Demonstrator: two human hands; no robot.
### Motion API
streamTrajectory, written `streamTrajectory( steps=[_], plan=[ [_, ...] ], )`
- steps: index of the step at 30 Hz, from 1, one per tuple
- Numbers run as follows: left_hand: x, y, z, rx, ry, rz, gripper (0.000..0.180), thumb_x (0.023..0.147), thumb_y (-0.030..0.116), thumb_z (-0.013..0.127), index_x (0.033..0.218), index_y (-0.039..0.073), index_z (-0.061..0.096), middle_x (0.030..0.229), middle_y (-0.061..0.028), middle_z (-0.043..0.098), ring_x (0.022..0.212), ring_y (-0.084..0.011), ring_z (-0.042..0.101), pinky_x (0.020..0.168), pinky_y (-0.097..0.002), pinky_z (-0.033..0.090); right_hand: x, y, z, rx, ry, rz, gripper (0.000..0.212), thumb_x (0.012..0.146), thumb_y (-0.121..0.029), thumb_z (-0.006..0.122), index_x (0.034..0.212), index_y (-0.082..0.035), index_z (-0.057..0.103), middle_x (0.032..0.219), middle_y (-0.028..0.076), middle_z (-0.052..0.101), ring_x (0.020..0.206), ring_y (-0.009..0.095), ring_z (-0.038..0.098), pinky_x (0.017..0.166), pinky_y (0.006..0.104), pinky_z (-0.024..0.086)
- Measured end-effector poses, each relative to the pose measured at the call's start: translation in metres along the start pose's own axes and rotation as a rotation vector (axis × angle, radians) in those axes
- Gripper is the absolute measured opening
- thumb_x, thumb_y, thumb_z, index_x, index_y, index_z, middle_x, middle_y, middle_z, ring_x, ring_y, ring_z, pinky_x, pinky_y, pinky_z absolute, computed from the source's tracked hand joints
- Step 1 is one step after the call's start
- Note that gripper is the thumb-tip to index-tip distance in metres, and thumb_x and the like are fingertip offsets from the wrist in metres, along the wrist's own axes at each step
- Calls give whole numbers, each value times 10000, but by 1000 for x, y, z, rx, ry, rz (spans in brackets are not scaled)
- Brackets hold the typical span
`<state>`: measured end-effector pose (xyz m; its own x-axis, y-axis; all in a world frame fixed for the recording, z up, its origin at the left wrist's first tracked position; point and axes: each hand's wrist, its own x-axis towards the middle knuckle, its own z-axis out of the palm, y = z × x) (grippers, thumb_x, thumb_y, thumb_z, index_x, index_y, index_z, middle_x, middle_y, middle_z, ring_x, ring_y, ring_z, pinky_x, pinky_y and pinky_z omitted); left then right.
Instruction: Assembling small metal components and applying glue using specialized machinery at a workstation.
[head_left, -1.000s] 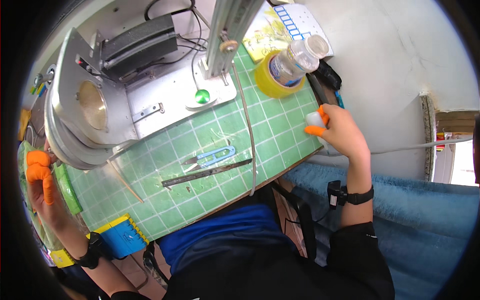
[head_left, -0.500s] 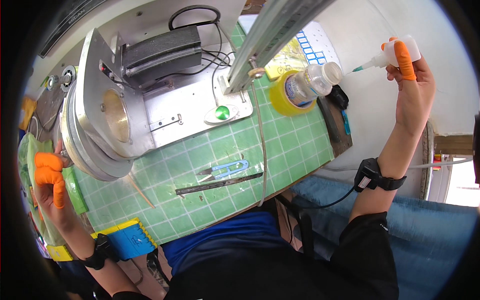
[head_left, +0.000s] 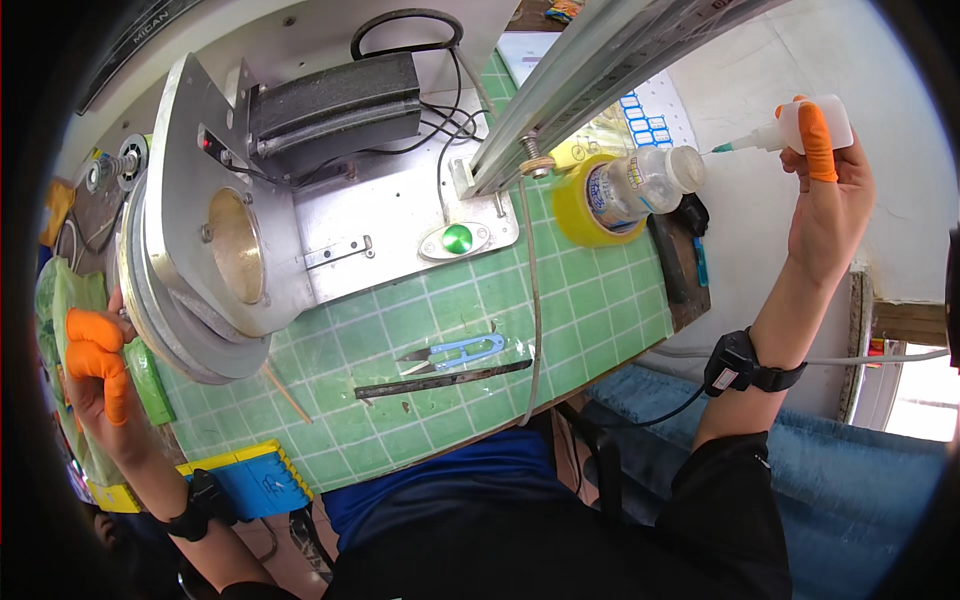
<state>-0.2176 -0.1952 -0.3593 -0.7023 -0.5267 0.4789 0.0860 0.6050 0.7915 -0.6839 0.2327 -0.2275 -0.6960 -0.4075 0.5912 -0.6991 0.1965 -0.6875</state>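
Holding a bottle [head_left: 838,121] (white), the right hand [head_left: 833,195] rose.

White squeeze bottle [head_left: 839,121] now away from table [head_left: 465,305]

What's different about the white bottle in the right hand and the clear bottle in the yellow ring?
The white bottle is cloudy, with a slender green-tipped nozzle; the clear bottle is see-through, with a printed label. The white bottle is held in the right hand, nozzle pointing left; the clear bottle stands in the yellow ring. Both look like plastic.
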Motion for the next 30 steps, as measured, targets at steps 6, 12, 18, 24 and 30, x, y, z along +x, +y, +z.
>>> streamTrajectory(
  steps=[6,12,18,24,30],
  plan=[
    [7,6,5,2,-75,51,160,944,173,663,883,70,557,990,-120,552,993,-246,579,1164,-694,284,-3,1,3,-43,5,-4,352,938,-73,717,1243,84,640,969,131,719,753,146,660,698,270,541],
    [8,9,10,14,-51,35,166,941,180,670,888,66,562,1003,-124,566,969,-252,594,1159,-684,301,-24,-3,23,-107,-15,55,284,917,-65,744,1157,66,666,948,99,724,724,115,647,631,243,512],
    [14,13,9,-2,-79,49,187,903,185,710,885,65,568,990,-129,585,947,-258,605,1144,-660,338,-45,5,48,-63,-61,225,330,878,-107,816,1147,34,687,987,55,735,710,45,590,548,190,439],
    [21,35,25,-152,-87,14,178,825,122,761,852,37,606,946,-126,613,930,-276,622,1075,-609,431,-54,26,36,25,-168,320,314,948,-115,720,1231,9,666,1127,85,725,715,49,551,568,201,421],
    [39,40,37,-241,-127,151,145,800,-16,790,879,25,676,960,-106,704,952,-264,670,1020,-486,513,-48,46,-28,13,129,245,351,992,-149,659,1310,-6,617,1259,125,675,886,83,593,671,223,479]
  ],
)
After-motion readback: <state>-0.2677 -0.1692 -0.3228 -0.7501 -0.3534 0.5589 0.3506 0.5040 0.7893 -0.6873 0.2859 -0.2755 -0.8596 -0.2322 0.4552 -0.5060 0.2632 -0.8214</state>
